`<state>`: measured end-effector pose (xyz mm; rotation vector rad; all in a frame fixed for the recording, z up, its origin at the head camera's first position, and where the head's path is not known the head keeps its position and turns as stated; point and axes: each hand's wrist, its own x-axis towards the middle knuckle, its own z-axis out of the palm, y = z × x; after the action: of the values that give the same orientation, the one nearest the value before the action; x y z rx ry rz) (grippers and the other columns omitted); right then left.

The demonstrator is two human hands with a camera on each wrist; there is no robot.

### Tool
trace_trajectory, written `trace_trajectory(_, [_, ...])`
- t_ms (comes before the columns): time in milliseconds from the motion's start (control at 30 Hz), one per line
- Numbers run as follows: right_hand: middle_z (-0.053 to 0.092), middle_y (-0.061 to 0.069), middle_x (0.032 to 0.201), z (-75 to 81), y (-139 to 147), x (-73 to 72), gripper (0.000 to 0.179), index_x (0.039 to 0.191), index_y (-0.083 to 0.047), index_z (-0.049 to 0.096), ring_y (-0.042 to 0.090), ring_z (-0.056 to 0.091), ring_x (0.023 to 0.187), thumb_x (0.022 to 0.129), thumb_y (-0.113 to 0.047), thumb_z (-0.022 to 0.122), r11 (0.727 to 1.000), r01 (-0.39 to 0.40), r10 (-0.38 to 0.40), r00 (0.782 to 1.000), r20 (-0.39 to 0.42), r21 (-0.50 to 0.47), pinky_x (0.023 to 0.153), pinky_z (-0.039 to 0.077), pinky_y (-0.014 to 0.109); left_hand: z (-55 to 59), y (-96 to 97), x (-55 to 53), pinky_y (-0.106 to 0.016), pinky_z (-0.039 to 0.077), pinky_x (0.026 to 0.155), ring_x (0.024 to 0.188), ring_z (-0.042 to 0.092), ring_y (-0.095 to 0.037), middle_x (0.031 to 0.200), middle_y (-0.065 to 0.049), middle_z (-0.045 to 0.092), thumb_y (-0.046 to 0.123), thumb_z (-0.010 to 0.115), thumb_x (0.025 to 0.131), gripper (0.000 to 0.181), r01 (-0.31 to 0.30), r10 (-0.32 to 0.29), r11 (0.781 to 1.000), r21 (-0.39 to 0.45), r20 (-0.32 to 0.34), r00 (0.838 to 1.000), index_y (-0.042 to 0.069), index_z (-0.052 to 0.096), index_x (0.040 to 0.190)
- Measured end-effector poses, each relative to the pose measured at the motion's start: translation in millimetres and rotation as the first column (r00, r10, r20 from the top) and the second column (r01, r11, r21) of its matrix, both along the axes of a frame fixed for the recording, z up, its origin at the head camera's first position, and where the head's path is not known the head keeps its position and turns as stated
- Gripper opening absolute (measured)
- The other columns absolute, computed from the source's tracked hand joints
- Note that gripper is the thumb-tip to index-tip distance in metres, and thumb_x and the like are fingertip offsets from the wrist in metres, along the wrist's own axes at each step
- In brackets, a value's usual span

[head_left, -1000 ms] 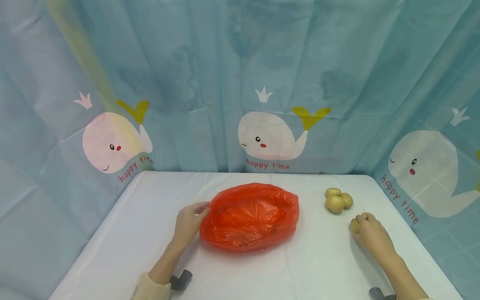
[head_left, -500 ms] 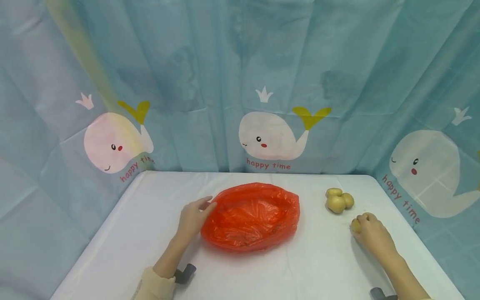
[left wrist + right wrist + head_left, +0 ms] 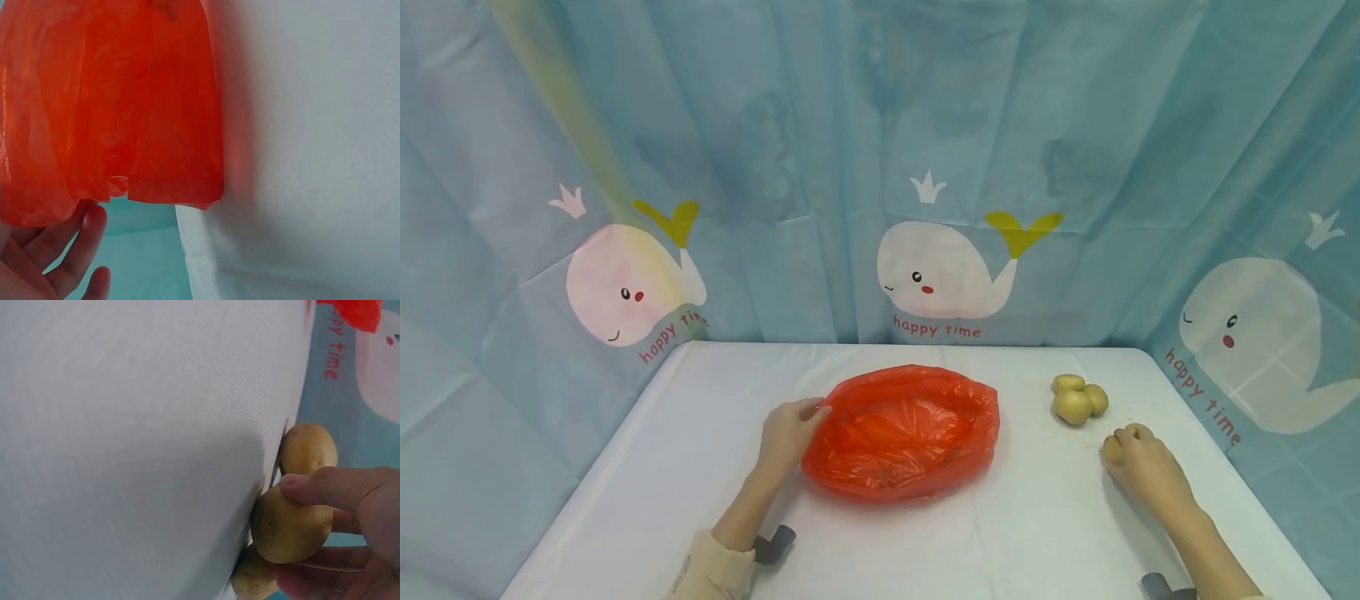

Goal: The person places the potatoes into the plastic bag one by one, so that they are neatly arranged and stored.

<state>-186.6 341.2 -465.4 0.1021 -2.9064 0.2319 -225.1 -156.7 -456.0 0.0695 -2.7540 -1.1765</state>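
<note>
A red plastic bag [image 3: 910, 425] stands on the table with its mouth spread wide, facing up. My left hand [image 3: 786, 433] is at its left rim, thumb and fingers pinching the edge; in the left wrist view the fingers [image 3: 78, 250] curl up beside the film, and the thumb is hidden. At the right, my right hand [image 3: 1146, 471] grips a potato [image 3: 290, 525] between thumb and fingers, low over the table. Another potato [image 3: 1139, 430] shows just past its fingers. Farther back, three potatoes [image 3: 1072, 407] sit clustered together.
A white cloth covers the table [image 3: 1037, 517]. Behind it and at both sides hangs a blue curtain [image 3: 820, 167] printed with whales. Dark grey wrist mounts [image 3: 775, 546] show near both forearms.
My left hand has shifted slightly right along the bag's rim; its fingers loosened, then came together on the edge again. The right hand stays at the potato, nearly still.
</note>
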Motion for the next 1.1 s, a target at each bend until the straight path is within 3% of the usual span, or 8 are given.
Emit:
trace_trajectory(333, [0.053, 0.041, 0.113, 1.4, 2, -1.0, 0.045, 0.113, 0.015, 0.058, 0.057, 0.058, 0.094, 0.080, -0.010, 0.073, 0.998, -0.002, 0.004, 0.999, 0.035, -0.067, 0.079, 0.051, 0.063, 1.7, 1.2, 0.4, -0.046, 0.055, 0.094, 0.111, 0.066, -0.032, 0.115, -0.012, 0.072, 0.027, 0.064, 0.094, 0.032, -0.006, 0.006, 1.000, -0.010, -0.021, 1.000, 0.008, 0.070, 0.120])
trace_trajectory(900, [0.058, 0.031, 0.103, 6.5, -5, -5.7, 0.050, 0.121, 0.012, 0.056, 0.042, 0.060, 0.090, 0.082, -0.017, 0.069, 0.977, 0.035, -0.016, 0.995, 0.093, -0.209, 0.078, 0.052, 0.058, -1.5, -0.3, 1.4, -0.048, 0.053, 0.097, 0.113, 0.065, -0.033, 0.114, -0.012, 0.073, 0.024, 0.064, 0.095, 0.030, -0.019, 0.018, 1.000, 0.000, -0.054, 0.998, 0.008, 0.071, 0.118])
trace_trajectory(1100, [0.058, 0.035, 0.109, 10.6, -7, -6.2, 0.053, 0.121, 0.012, 0.057, 0.047, 0.058, 0.097, 0.081, -0.018, 0.073, 0.969, 0.017, 0.009, 0.995, 0.102, -0.248, 0.080, 0.051, 0.059, -1.1, 0.0, 2.5, -0.048, 0.053, 0.097, 0.111, 0.066, -0.032, 0.112, -0.012, 0.073, 0.024, 0.065, 0.094, 0.029, -0.016, 0.016, 1.000, 0.000, -0.075, 0.997, 0.007, 0.071, 0.116])
